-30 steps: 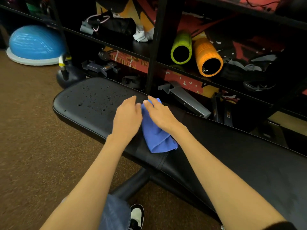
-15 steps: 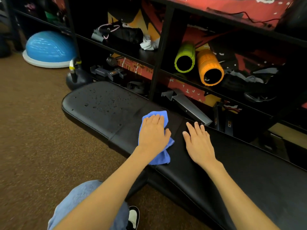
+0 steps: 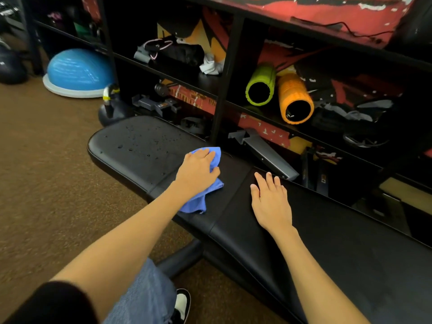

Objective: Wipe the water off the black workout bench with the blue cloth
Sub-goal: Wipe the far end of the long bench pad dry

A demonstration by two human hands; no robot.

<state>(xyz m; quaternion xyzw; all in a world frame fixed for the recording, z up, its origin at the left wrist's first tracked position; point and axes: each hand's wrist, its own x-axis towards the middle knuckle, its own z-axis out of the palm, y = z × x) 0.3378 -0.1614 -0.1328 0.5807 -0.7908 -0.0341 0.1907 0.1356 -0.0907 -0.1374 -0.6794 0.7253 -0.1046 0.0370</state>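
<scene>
Currently mid-wipe, by the look of it. Blue cloth (image 3: 198, 202) bunched on top of black workout bench (image 3: 327, 230), near the seam between end pad and middle pad, pinned under left hand (image 3: 198, 173). Palm down, fingers laid forward over the cloth, thumb at its right edge; pressing rather than pinching, as far as visible. Right hand (image 3: 271, 202) flat on bare pad to the right of the cloth, fingers straight and slightly spread, holding nothing, not touching the cloth.

Water droplets (image 3: 140, 141) scattered over end pad, up and left of the cloth, starting just beyond the left fingertips. No wet visible under or past the right hand, though dark vinyl makes that hard to confirm.

Long axis of bench running far-left to near-right across the view. Wet patch lying along that axis, on the left hand's side; left hand clearly nearer, right hand well back. Judged: droplet area largely unwiped. Next stroke likely a push along the axis toward the rounded end, cloth kept under the palm.

Around: brown carpet (image 3: 46, 183) below; black shelving (image 3: 224, 66) behind, with green foam roller (image 3: 259, 86) beside orange foam roller (image 3: 295, 99); kettlebell (image 3: 112, 108) at bench end; blue balance dome (image 3: 77, 71) further left.
</scene>
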